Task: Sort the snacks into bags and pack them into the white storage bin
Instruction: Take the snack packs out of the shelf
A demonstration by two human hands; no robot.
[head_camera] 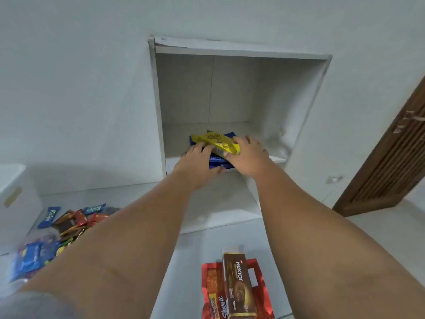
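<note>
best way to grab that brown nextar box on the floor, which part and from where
Take the brown Nextar box across its two long side faces, near mid-length, coming straight down from above. It lies flat on top of the red packet, long and narrow, with its sides exposed and nothing crowding them. Both hands are busy: the left hand and right hand are on the yellow packet in the cabinet.

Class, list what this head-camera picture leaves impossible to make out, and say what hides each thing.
1. Blue packets under the yellow packet: covered by both hands, count unclear.
2. White storage bin: cut by left edge.
3. Red snack bag: cut by bottom edge.
4. Clear bag's blue snacks: blurred.
</note>
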